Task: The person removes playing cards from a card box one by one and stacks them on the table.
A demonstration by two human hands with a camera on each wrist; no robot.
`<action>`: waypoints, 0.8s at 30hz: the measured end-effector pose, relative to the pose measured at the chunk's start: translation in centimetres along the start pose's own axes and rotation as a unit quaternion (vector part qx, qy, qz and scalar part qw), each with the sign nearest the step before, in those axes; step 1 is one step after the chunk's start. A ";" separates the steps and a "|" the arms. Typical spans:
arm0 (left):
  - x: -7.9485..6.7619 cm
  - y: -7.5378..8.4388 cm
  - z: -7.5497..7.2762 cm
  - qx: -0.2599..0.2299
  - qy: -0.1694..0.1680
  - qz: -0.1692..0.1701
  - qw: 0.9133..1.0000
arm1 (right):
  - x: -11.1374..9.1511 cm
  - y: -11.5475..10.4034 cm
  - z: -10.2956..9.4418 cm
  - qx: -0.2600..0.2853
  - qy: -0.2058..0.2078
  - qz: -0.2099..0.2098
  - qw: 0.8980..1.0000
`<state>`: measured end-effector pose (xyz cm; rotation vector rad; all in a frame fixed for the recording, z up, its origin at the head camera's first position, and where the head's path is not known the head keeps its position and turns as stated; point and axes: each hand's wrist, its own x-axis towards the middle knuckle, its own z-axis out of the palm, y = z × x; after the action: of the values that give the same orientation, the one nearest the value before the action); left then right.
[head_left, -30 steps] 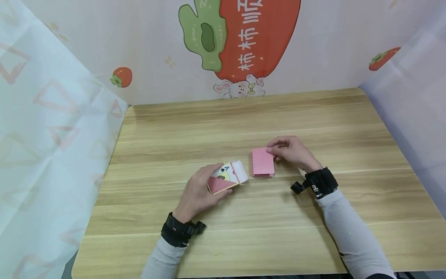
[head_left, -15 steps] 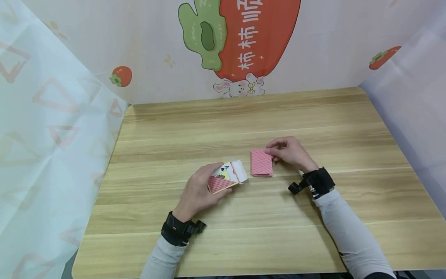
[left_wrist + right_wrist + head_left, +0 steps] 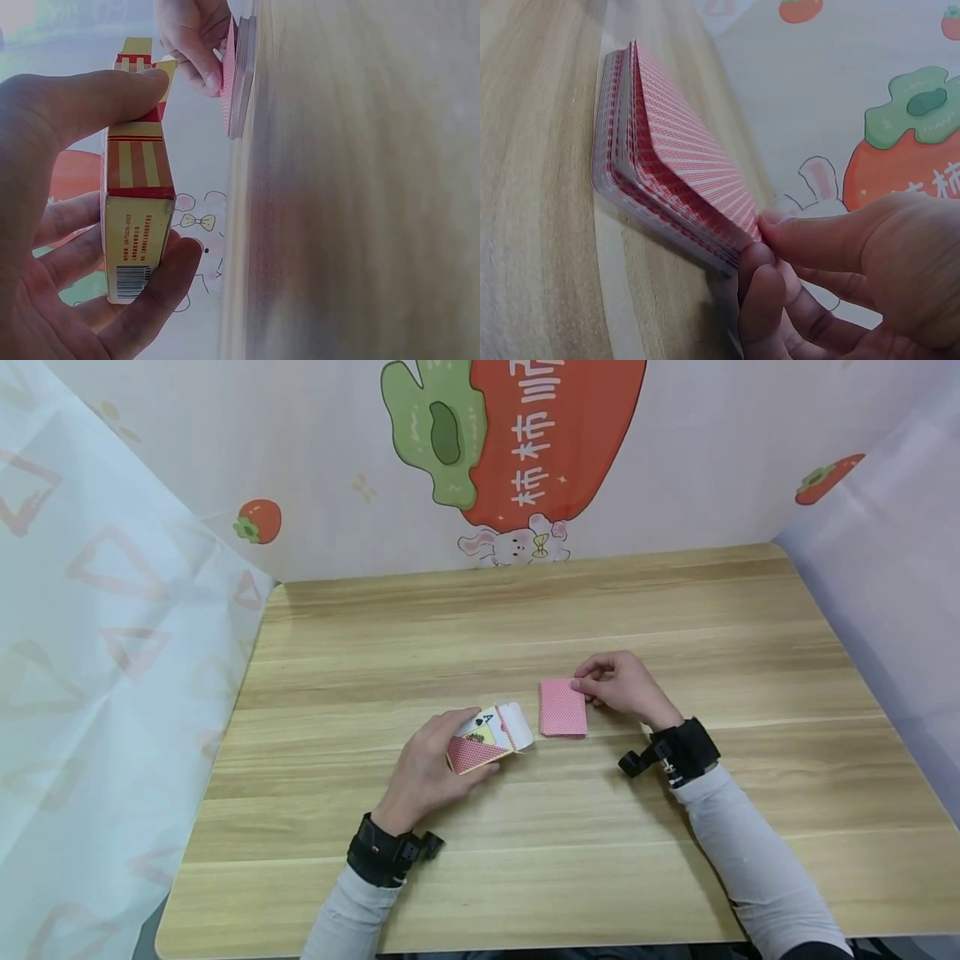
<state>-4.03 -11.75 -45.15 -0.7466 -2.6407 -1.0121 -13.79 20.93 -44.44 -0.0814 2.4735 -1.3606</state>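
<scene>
Head view, high over the near edge of the desk [image 3: 570,860], faces forward and down, catching both far corners. Left wrist view, close and rolled sideways, peers past the card box [image 3: 139,240] to the right hand [image 3: 625,687]; right wrist view's tight on the card stack [image 3: 562,710], facing the far edge. All three share that stack!

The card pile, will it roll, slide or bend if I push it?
The card pile probably won't roll, since it lies flat. It might slide apart, because it's many separate layers. The top card looks thin where the right hand pinches it, so likely bendy.
</scene>
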 end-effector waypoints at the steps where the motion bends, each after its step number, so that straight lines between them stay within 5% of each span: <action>1: 0.0 0.0 0.0 0.000 0.001 0.000 1.000 | 0.0 0.0 0.0 -0.005 0.002 -0.002 1.000; 24: 0.0 0.1 0.0 0.001 -0.006 -0.010 1.000 | 0.2 0.5 0.4 -0.048 0.019 -0.019 0.998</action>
<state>-4.00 -11.68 -45.07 -0.7304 -2.6635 -1.0126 -13.83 20.87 -45.11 -0.1269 2.5821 -1.2693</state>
